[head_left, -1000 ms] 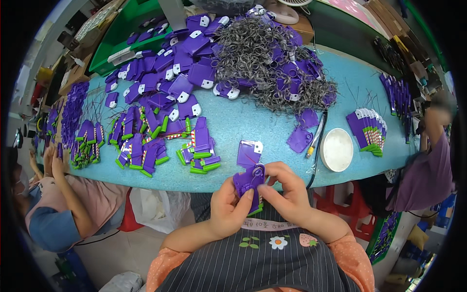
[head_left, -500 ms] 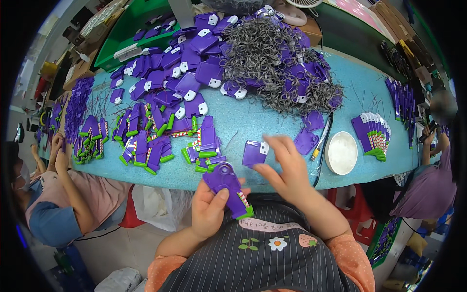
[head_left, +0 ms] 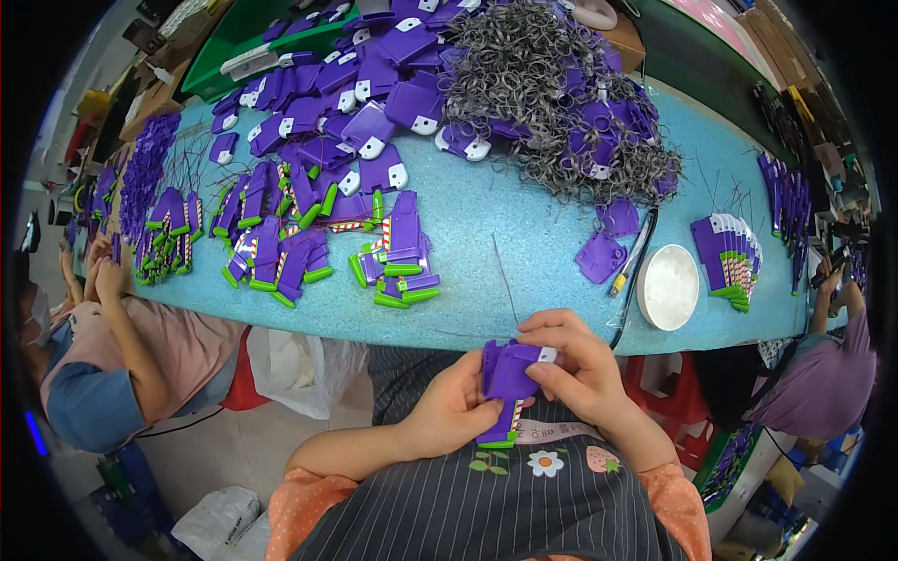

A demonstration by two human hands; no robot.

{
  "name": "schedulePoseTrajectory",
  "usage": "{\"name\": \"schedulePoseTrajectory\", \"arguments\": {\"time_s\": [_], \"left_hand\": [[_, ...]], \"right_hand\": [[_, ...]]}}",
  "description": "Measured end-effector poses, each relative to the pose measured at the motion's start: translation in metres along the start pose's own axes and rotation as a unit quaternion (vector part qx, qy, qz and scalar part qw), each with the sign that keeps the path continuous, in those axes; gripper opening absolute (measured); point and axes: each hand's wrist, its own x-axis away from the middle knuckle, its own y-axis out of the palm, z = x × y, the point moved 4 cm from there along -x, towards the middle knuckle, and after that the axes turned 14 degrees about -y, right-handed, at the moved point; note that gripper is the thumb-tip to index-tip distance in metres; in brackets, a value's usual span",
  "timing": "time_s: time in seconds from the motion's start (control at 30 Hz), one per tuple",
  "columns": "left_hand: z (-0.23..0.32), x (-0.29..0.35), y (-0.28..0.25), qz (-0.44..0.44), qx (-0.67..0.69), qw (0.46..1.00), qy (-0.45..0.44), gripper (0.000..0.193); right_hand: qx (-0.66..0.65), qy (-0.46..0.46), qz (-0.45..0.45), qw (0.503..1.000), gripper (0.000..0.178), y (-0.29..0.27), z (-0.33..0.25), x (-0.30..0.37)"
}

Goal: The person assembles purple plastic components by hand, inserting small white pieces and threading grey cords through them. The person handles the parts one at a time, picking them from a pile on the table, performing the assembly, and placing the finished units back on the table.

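Just above the dark pinstriped apron (head_left: 440, 510), in front of the near table edge, the person's two hands meet at a purple casing (head_left: 492, 430). Its long axis runs away from the body, leaning only slightly; the green end (head_left: 497, 445) points back at the apron, and the opposite end points toward the table (head_left: 552, 257). The left hand (head_left: 451, 408) clamps the casing from the side, thumb across its face. The right hand (head_left: 586, 376) pinches the white corner of a flat purple cover (head_left: 511, 374) between thumb and fingers, the cover lying over the casing's upper part; whether it is seated cannot be told. Half a second ago that cover lay on the table under the right hand's spread fingers, while the left hand alone held the casing; now the two pieces are together. The casing is smooth, glossy plastic, narrow, with a red-and-white striped strip (head_left: 516, 418) along one edge. A thin dark wire (head_left: 504, 278) stretches from near the right fingertips over the speckled blue tabletop. Beyond stand a stack of similar casings (head_left: 404, 229) and a round, shallow white bowl (head_left: 668, 290), with a neat fan of finished-looking pieces (head_left: 716, 252) to its right. Farther off sprawl a springy tangle of curled grey wires (head_left: 561, 103) and a heap of glossy, white-cornered covers (head_left: 376, 75).
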Motion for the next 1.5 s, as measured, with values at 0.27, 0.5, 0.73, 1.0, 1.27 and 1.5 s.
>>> {"name": "schedulePoseTrajectory", "arguments": {"time_s": [0.27, 0.5, 0.73, 1.0, 1.27, 1.5], "left_hand": [[0.001, 0.0, 0.0, 0.019, -0.059, 0.998, 0.004, 0.048], [0.006, -0.004, 0.0, 0.087, -0.154, 0.984, 0.025, 0.031], [0.012, 0.001, 0.013, 0.088, -0.27, 0.949, 0.134, 0.024], [0.014, -0.001, 0.007, 0.097, -0.337, 0.932, 0.095, 0.022], [0.041, -0.013, 0.003, 0.073, -0.357, 0.921, 0.135, 0.021], [0.047, -0.011, -0.011, 0.151, -0.109, 0.949, 0.253, 0.02]], "right_hand": [[-0.035, 0.056, 0.002, 0.998, 0.025, 0.005, 0.017, -0.003], [0.055, 0.045, 0.073, 0.995, 0.029, -0.001, 0.005, 0.004], [-0.368, 0.169, 0.172, 0.898, 0.022, 0.007, 0.021, 0.025], [-0.066, -0.04, 0.106, 0.991, 0.013, 0.0, 0.009, 0.025], [0.14, -0.076, 0.056, 0.986, 0.027, -0.021, -0.009, 0.012], [0.127, -0.026, 0.006, 0.992, 0.026, -0.008, -0.005, 0.025]]}}
